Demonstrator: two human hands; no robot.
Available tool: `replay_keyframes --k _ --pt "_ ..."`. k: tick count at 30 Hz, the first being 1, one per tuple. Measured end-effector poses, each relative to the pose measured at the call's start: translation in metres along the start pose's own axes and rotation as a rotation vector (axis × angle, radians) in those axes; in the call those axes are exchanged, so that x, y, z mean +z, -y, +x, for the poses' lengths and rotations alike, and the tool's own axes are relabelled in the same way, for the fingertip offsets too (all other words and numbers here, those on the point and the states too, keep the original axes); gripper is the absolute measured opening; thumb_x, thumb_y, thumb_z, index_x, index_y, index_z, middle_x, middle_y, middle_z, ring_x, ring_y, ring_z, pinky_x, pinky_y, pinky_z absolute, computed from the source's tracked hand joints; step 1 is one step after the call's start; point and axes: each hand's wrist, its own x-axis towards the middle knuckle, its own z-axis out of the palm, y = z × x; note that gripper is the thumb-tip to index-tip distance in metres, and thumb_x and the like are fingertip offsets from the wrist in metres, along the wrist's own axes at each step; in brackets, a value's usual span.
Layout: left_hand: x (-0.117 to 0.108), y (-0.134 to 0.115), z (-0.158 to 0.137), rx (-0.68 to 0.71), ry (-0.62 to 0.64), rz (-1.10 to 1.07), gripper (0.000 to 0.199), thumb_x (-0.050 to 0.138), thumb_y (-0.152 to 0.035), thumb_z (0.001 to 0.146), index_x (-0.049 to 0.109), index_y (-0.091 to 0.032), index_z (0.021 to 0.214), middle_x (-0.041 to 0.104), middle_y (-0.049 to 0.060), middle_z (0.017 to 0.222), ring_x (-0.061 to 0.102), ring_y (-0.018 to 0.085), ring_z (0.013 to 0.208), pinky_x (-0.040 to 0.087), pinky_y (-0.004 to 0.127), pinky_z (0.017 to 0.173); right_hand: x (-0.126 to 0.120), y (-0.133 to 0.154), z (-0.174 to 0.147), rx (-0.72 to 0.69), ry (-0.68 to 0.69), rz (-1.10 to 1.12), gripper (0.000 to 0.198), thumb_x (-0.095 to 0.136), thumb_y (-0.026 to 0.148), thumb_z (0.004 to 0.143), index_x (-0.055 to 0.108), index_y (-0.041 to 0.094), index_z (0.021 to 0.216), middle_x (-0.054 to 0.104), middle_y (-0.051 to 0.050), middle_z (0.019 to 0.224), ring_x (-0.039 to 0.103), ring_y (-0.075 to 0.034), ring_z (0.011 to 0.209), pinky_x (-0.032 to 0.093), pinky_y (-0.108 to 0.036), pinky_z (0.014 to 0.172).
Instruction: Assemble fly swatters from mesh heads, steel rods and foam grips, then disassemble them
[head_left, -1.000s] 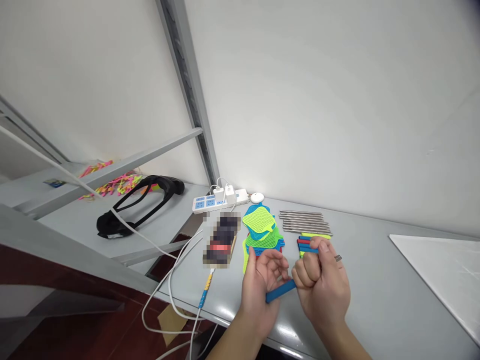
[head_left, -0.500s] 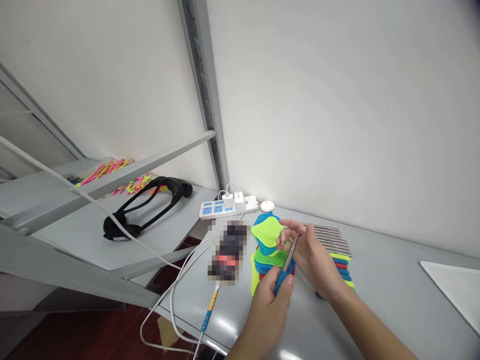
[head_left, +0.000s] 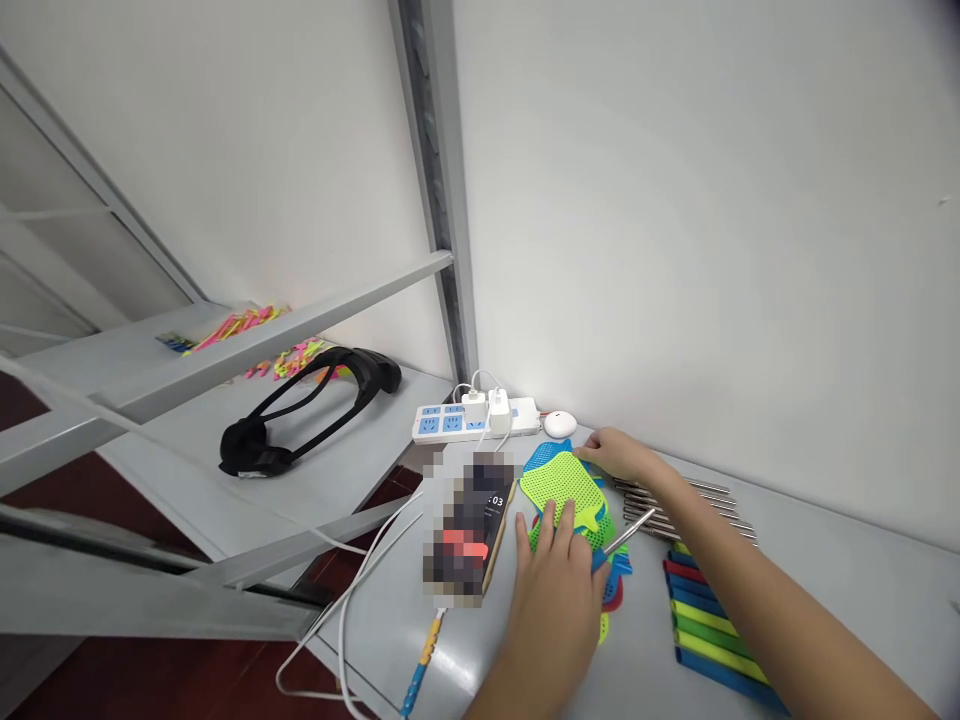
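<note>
My left hand [head_left: 555, 590] lies over a pile of perforated fly swatter heads, its fingertips on a yellow-green swatter head [head_left: 562, 482]. A telescopic rod [head_left: 631, 530] with a blue grip is tucked in this same hand by the thumb, its metal end pointing up and right. At the back of the pile, my right hand [head_left: 616, 455] has its fingers closed at the edge of a blue swatter head [head_left: 546, 456]. Green, blue and red heads show partly beneath. To the right lie several more metal rods [head_left: 724, 505] with coloured handles [head_left: 712, 620], partly behind my right forearm.
Left of the pile lies a phone [head_left: 469, 530], partly blurred, with a charging cable [head_left: 424, 655]. Behind it are a power strip [head_left: 439, 425] with white chargers and a white oval device [head_left: 559, 425]. A black headset [head_left: 315, 410] rests on the left shelf beyond a metal frame.
My right hand moved from beside the rod's tip to the back of the pile. My left hand lowered the rod and spread its fingers onto the swatter heads. The view shifted slightly.
</note>
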Motion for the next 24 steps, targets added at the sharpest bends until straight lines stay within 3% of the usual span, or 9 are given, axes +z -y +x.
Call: replay_keyframes --k 2,4,6,8,13,18,20,22,24 --pt "0.000 0.003 -0.007 0.024 0.007 0.021 0.016 0.054 -0.029 0.091 0.065 -0.021 0.083 0.050 0.017 0.143 0.032 0.044 0.139 0.003 0.071 0.110 -0.002 -0.002 -0.007 -0.024 0.004 -0.005 0.033 0.058 0.038 0.093 0.060 0.016 0.118 0.061 -0.008 0.117 0.062 -0.022 0.098 0.053 -0.041 0.083" --pt "-0.001 0.003 -0.016 0.056 0.014 0.063 0.014 0.054 -0.028 0.091 0.065 -0.020 0.087 0.050 0.017 0.144 0.034 0.044 0.138 0.009 0.072 0.109 -0.003 -0.006 -0.018 -0.055 -0.021 0.005 0.031 0.058 0.042 0.091 0.065 0.013 0.100 0.066 -0.005 0.096 0.062 -0.019 0.083 0.052 -0.035 0.073" --pt "-0.002 0.001 -0.025 0.088 0.039 0.136 0.015 0.052 -0.029 0.093 0.064 -0.021 0.092 0.049 0.015 0.144 0.035 0.043 0.138 0.015 0.073 0.107 -0.005 -0.010 -0.033 -0.085 -0.074 0.028 0.034 0.059 0.047 0.087 0.064 0.014 0.080 0.062 -0.001 0.072 0.056 -0.016 0.067 0.044 -0.029 0.061" --pt "-0.001 -0.002 -0.033 0.101 0.059 0.235 0.019 0.047 -0.031 0.095 0.063 -0.021 0.095 0.048 0.013 0.146 0.035 0.039 0.139 0.021 0.072 0.108 -0.007 -0.017 -0.051 -0.111 -0.149 0.061 0.036 0.058 0.050 0.084 0.060 0.017 0.071 0.057 0.001 0.062 0.050 -0.014 0.060 0.037 -0.028 0.055" --pt "0.003 -0.002 -0.043 0.125 0.062 0.411 0.022 0.041 -0.031 0.099 0.059 -0.020 0.098 0.047 0.008 0.148 0.035 0.032 0.140 0.024 0.066 0.111 -0.013 -0.038 -0.102 -0.131 -0.456 0.155 0.038 0.048 0.055 0.087 0.054 0.021 0.074 0.057 0.001 0.061 0.051 -0.016 0.060 0.037 -0.029 0.058" --pt "0.002 -0.003 -0.046 0.216 -0.054 0.399 0.019 0.040 -0.027 0.099 0.057 -0.019 0.098 0.052 0.012 0.140 0.038 0.033 0.137 0.020 0.068 0.110 -0.006 -0.064 -0.166 -0.099 -0.869 0.280 0.036 0.045 0.057 0.090 0.053 0.022 0.093 0.064 -0.005 0.086 0.059 -0.022 0.080 0.043 -0.034 0.070" --pt "-0.001 -0.007 -0.049 0.260 -0.076 0.334 0.018 0.039 -0.025 0.099 0.056 -0.019 0.100 0.058 0.013 0.130 0.048 0.031 0.126 0.034 0.059 0.104 0.008 -0.072 -0.192 -0.140 -0.922 0.460 0.036 0.051 0.058 0.088 0.053 0.023 0.098 0.063 -0.004 0.089 0.060 -0.021 0.082 0.046 -0.034 0.073" --pt "-0.004 -0.012 -0.055 0.294 -0.061 0.274 0.018 0.037 -0.025 0.099 0.055 -0.019 0.097 0.065 0.010 0.109 0.060 0.025 0.102 0.047 0.042 0.087 0.026 -0.078 -0.215 -0.193 -0.884 0.738 0.037 0.058 0.057 0.085 0.054 0.024 0.103 0.064 -0.003 0.088 0.061 -0.020 0.081 0.049 -0.034 0.075" --pt "-0.006 -0.016 -0.062 0.319 -0.033 0.245 0.019 0.036 -0.027 0.100 0.054 -0.020 0.094 0.065 0.005 0.089 0.061 0.019 0.080 0.047 0.031 0.070 0.044 -0.081 -0.236 -0.205 -0.809 0.985 0.040 0.063 0.055 0.082 0.055 0.025 0.108 0.064 -0.002 0.089 0.061 -0.018 0.079 0.051 -0.031 0.071"
